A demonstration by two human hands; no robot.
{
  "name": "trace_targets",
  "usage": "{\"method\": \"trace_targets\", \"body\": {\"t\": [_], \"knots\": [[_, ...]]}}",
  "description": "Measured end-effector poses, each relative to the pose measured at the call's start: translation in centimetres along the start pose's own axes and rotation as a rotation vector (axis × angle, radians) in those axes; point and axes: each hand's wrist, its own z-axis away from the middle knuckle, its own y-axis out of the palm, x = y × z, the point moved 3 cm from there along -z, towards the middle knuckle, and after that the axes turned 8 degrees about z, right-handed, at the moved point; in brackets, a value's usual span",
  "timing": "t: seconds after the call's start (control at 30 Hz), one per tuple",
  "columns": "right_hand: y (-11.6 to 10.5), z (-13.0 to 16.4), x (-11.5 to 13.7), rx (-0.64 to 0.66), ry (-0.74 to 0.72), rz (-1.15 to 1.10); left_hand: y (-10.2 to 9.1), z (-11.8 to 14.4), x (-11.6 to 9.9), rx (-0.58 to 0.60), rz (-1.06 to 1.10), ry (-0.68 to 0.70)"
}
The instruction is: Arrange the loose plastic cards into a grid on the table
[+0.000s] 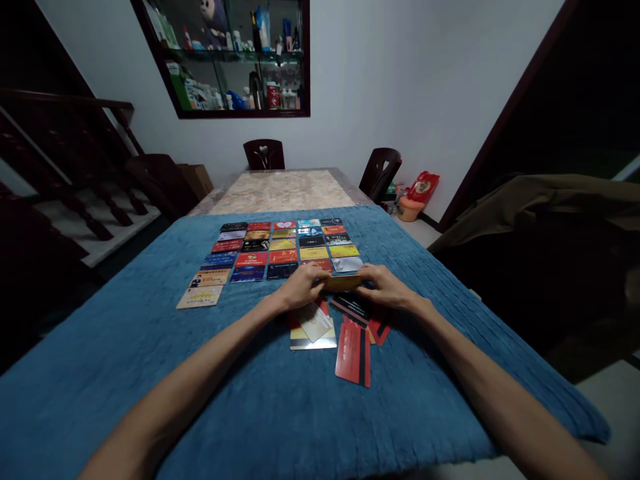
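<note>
Between my two hands is a gold card (343, 283), tilted up and seen at a slant. My left hand (304, 285) pinches its left end, while my right hand (384, 287) grips the right end. Below them lies a loose pile: a red card with a dark stripe (353, 353), a black card (353, 308), a pale card (316, 321) and a yellow-and-white card (314, 341). Beyond my hands, several cards lie in columns, among them a silver card (347, 265) close to my right hand and a dark blue card (283, 270) left of my left hand.
A blue cloth (240, 393) covers the near part of the table; its far part has a marbled top (290, 189). Dark chairs (265, 155) stand around it. Dark clothing or cloth (540, 213) hangs at the right. A stair railing (65, 100) is on the left.
</note>
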Motion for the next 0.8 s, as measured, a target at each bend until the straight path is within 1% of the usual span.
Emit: {"method": "trace_targets", "body": {"t": [0.4,0.63,0.7,0.8], "knots": [[0.30,-0.05,-0.38,-0.021,0.031,0.012,0.12,0.05,0.15,-0.019,0.040,-0.013],[-0.17,-0.18,-0.05,-0.137,-0.001,-0.004,0.38,0.21,0.25,-0.054,0.069,-0.019],[-0.09,-0.15,0.00,-0.156,-0.015,0.034,0.46,0.31,0.26,-0.069,0.072,-0.021],[0.28,-0.10,-0.01,-0.162,-0.023,0.165,0.57,0.44,0.37,-0.106,0.078,-0.039]]}}
